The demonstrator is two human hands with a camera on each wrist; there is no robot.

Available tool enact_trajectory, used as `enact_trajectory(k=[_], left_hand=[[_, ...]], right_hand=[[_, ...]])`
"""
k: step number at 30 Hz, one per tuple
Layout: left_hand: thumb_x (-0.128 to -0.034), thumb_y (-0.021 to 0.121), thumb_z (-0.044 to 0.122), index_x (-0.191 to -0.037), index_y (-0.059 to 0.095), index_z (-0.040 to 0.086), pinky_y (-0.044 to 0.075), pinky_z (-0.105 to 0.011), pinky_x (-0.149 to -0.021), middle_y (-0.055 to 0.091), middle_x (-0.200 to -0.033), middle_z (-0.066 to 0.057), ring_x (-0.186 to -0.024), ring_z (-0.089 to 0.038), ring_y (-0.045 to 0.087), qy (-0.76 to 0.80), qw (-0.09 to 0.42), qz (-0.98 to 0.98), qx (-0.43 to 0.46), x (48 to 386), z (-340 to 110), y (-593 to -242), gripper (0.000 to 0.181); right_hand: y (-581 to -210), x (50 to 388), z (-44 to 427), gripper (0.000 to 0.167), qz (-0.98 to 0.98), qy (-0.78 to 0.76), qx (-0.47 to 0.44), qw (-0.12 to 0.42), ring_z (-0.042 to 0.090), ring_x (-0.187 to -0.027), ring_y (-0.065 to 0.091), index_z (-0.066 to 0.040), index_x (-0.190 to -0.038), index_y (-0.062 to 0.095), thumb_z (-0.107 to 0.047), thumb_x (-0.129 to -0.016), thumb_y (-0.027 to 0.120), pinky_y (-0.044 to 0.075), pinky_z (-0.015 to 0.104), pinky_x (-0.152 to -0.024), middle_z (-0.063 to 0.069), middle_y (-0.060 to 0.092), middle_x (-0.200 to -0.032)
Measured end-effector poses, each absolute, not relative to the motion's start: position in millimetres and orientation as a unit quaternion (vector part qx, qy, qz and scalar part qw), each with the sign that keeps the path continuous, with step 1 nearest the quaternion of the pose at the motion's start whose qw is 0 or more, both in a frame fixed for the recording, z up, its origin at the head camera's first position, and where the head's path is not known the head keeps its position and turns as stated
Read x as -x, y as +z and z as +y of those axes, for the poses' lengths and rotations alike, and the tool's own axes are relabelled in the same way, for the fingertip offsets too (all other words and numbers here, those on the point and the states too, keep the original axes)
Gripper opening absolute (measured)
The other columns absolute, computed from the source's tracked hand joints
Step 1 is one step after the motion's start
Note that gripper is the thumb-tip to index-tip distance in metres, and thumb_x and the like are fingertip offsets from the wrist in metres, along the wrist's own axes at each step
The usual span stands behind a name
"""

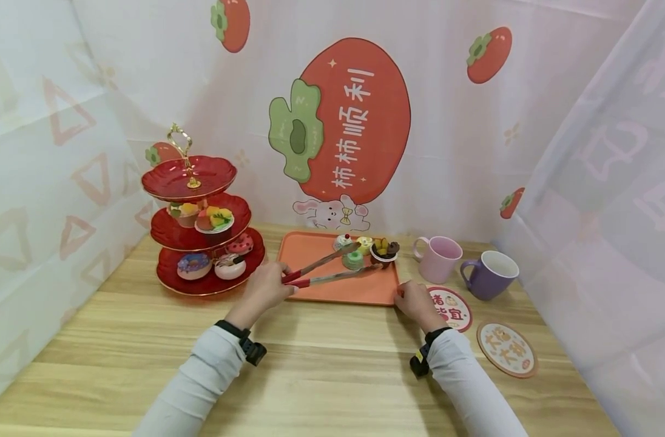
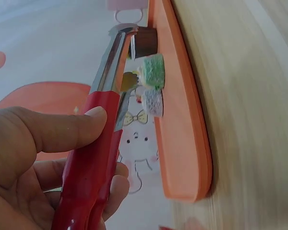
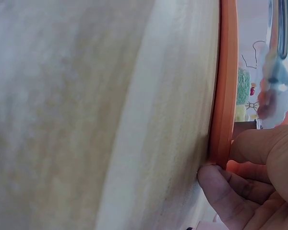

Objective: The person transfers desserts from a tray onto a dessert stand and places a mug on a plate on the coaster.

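Note:
My left hand [image 1: 264, 290] grips a pair of metal tongs with red handles [image 2: 92, 155], thumb on one side and fingers on the other. The tongs' two arms stand apart above the orange tray [image 1: 332, 294]. Toward the tray's back right are a green cake [image 1: 353, 261], a white cake with a red top [image 1: 343, 241], a yellow one [image 1: 364, 244] and a chocolate-cased cupcake [image 1: 383, 257]. One tong tip overlaps the cupcake in the head view; whether they touch, I cannot tell. My right hand [image 1: 417, 302] pinches the tray's front right corner between thumb and fingers.
At the left stands a three-tier red stand [image 1: 187, 176] holding cupcakes and doughnuts. A pink mug [image 1: 440, 260] and a purple mug [image 1: 486, 278] are right of the tray. Two round coasters [image 1: 506, 349] lie nearer the front. A printed cloth [image 1: 447, 152] hangs behind.

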State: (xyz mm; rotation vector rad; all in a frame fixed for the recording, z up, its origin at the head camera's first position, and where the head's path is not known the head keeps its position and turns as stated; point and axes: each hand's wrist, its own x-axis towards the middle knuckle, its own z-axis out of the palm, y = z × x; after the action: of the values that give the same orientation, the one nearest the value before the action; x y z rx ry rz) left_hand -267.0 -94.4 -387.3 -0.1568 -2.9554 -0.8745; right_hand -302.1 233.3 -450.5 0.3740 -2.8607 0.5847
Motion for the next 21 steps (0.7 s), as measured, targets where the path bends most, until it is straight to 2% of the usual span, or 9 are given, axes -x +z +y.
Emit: enact_trajectory(k=[12, 21], left_hand=[[-0.0774, 0.076, 0.020, -0.085, 0.063, 0.006, 0.040, -0.033, -0.057, 0.056, -0.071, -0.003, -0.064, -0.020, 0.051, -0.280, 0.026, -0.958, 0.052, 274, -62, -392, 0.021], [-0.0751, 0.077, 0.020, -0.081, 0.062, 0.006, 0.039, -0.032, -0.055, 0.055, -0.069, -0.003, -0.062, -0.021, 0.050, -0.282, 0.047, -0.957, 0.055, 271, -52, -397, 0.022]], right_hand=[[-449, 303, 232, 0.037, -0.968, 0.202, -0.119, 0.090, 0.012, -0.044, 0.035, -0.012, -0.051, 0.040, -0.002, -0.079, 0.062, 0.028, 0.026, -0.045, -0.005, 0.032, -0.048], [-449, 301, 232, 0.039, -0.971, 0.198, -0.107, 0.080, 0.012, -0.045, 0.035, -0.012, -0.052, 0.039, -0.004, -0.082, 0.062, 0.027, 0.026, -0.046, -0.004, 0.031, -0.049]])
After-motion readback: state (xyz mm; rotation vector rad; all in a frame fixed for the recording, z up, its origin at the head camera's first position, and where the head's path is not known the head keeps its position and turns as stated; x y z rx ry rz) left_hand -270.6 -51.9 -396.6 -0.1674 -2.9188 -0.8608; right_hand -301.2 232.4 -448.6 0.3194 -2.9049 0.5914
